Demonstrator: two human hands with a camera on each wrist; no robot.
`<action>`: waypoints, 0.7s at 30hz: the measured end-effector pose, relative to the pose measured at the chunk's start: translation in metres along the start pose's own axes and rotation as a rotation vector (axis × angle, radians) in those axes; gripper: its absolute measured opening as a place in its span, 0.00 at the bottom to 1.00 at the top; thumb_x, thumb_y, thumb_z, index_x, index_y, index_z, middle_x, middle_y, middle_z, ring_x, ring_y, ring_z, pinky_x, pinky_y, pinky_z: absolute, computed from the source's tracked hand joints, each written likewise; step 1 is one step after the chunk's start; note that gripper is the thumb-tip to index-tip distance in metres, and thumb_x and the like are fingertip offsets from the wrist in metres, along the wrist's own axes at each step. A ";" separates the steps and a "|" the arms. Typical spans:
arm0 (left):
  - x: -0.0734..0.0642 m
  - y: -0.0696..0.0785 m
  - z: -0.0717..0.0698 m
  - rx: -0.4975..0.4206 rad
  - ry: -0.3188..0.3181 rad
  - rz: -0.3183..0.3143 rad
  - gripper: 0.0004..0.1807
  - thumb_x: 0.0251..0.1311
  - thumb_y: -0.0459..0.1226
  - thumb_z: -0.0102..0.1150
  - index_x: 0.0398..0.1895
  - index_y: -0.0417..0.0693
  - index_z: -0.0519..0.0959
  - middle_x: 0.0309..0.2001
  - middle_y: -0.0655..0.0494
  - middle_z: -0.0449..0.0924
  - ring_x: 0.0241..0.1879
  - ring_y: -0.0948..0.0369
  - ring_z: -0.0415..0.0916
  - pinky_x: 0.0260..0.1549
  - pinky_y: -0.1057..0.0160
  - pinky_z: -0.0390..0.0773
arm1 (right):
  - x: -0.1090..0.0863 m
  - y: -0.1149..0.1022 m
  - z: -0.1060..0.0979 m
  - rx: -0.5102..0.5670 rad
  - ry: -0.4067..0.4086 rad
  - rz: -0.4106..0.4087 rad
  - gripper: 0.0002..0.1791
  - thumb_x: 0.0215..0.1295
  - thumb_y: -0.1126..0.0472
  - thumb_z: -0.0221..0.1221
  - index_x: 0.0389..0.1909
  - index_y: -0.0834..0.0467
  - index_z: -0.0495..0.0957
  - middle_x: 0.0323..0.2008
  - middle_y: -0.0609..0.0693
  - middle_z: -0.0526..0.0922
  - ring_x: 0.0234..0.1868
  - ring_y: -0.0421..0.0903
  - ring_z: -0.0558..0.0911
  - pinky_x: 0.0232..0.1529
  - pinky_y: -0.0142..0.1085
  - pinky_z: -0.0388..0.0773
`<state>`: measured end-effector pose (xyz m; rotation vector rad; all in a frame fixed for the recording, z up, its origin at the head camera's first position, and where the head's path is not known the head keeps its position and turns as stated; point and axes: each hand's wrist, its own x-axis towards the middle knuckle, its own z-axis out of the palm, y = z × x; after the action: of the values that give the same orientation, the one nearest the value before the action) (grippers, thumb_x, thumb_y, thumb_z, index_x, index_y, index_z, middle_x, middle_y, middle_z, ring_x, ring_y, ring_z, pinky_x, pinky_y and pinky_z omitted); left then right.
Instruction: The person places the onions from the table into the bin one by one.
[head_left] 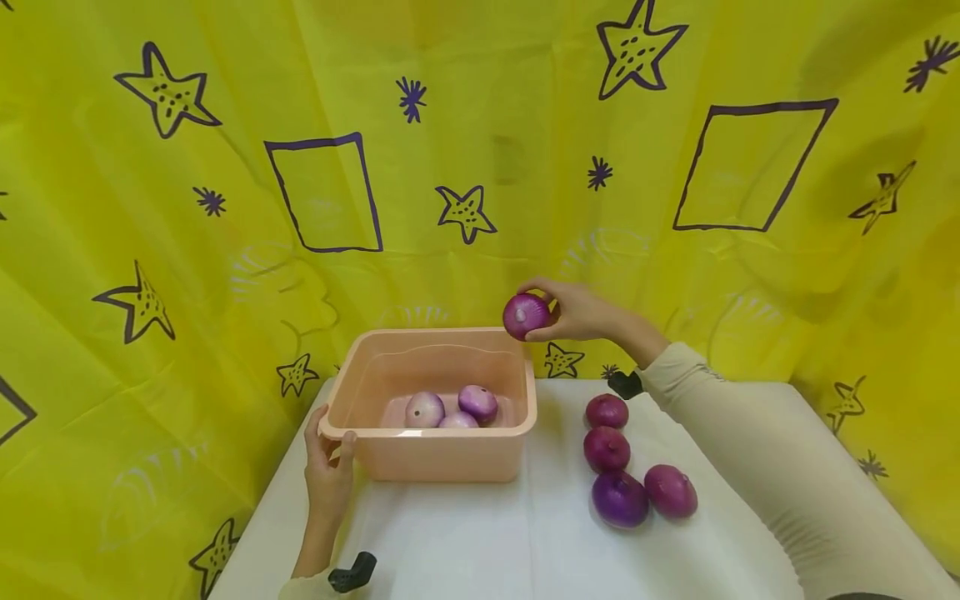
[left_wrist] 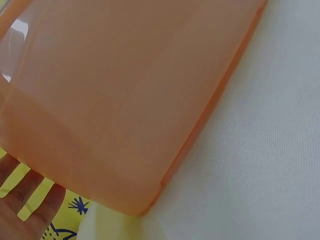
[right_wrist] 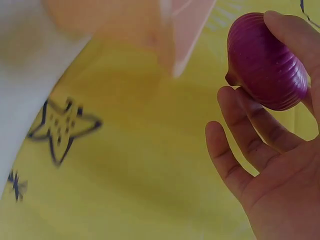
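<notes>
My right hand holds a purple onion between thumb and fingers, raised at the far right corner of a peach plastic basin. In the right wrist view the same onion shows its pointed tip, with the little finger apart from it. My left hand grips the basin's near left corner, thumb at the front and fingers along the left side. Inside the basin lie three paler onions: one whitish onion, one purple onion and one onion partly hidden by the front wall.
Several purple onions stand on the white table right of the basin: three in a row, with a dark onion nearest, and another onion beside it. A yellow patterned sheet hangs behind the table.
</notes>
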<state>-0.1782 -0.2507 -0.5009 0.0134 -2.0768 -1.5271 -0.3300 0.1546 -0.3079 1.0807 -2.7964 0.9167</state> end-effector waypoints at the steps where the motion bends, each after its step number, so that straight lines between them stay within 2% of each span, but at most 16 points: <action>1: 0.000 -0.001 0.000 0.004 -0.002 -0.002 0.35 0.75 0.36 0.54 0.80 0.58 0.54 0.74 0.45 0.67 0.55 0.71 0.71 0.47 0.80 0.73 | 0.005 -0.004 0.005 0.011 -0.007 -0.005 0.40 0.56 0.54 0.76 0.68 0.53 0.70 0.52 0.56 0.81 0.43 0.53 0.84 0.46 0.41 0.85; 5: 0.000 -0.002 0.000 0.006 0.000 0.001 0.35 0.74 0.36 0.53 0.80 0.58 0.54 0.73 0.45 0.67 0.56 0.71 0.71 0.47 0.80 0.73 | 0.024 -0.020 0.023 0.039 -0.031 -0.017 0.39 0.56 0.53 0.77 0.67 0.52 0.70 0.52 0.55 0.81 0.43 0.53 0.84 0.46 0.39 0.85; 11: -0.001 0.001 -0.001 -0.005 0.005 -0.008 0.35 0.74 0.35 0.53 0.80 0.57 0.55 0.73 0.43 0.67 0.55 0.71 0.71 0.47 0.80 0.73 | 0.050 -0.041 0.048 0.074 -0.061 -0.094 0.37 0.56 0.55 0.76 0.65 0.53 0.72 0.53 0.54 0.81 0.43 0.51 0.84 0.47 0.37 0.84; 16: -0.002 0.004 0.000 -0.016 -0.005 -0.023 0.35 0.74 0.36 0.54 0.80 0.57 0.54 0.74 0.44 0.66 0.56 0.70 0.71 0.48 0.80 0.73 | 0.062 -0.050 0.065 0.081 -0.071 -0.125 0.36 0.56 0.55 0.76 0.65 0.53 0.72 0.56 0.54 0.81 0.47 0.50 0.84 0.50 0.40 0.84; 21: -0.001 0.005 0.000 -0.005 -0.009 -0.029 0.35 0.74 0.37 0.54 0.80 0.58 0.54 0.74 0.45 0.66 0.56 0.70 0.70 0.47 0.79 0.73 | 0.068 -0.053 0.075 0.102 -0.072 -0.123 0.36 0.56 0.56 0.76 0.65 0.53 0.72 0.58 0.55 0.80 0.51 0.51 0.83 0.52 0.39 0.83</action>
<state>-0.1758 -0.2488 -0.4963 0.0344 -2.0888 -1.5517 -0.3344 0.0424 -0.3282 1.3086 -2.7275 1.0372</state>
